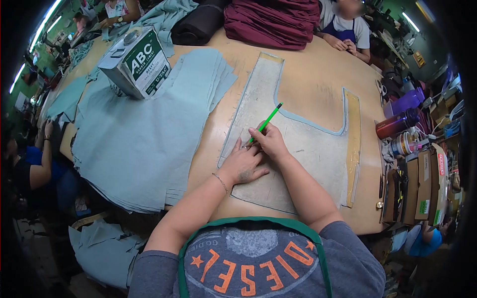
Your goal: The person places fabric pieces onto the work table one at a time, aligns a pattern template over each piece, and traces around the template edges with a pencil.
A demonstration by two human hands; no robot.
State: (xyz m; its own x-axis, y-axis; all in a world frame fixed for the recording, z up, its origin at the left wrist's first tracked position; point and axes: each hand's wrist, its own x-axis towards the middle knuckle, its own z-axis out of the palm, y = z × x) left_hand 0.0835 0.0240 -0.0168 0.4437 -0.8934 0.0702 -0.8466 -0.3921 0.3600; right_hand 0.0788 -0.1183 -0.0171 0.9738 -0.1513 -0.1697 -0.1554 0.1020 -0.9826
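My right hand [271,141] is closed around a bright green pencil [270,117], its dark end pointing up and away from me. The pencil's tip is low beside my left fingers, and I cannot make it out clearly. My left hand [243,166] lies with fingers spread on a pale, worn pattern template [315,151] with yellowish taped strips at its top and right edges. Light blue fabric [318,127] shows as a thin border along the template's curved cut-out.
A stack of light blue cut fabric [149,149] lies at left, bearing an ABC rubber cement can [136,62]. Maroon fabric [271,22] and a black roll [200,22] sit at the back. Bottles [397,124] and boxes [422,184] line the right. A person's hands [344,45] rest across the table.
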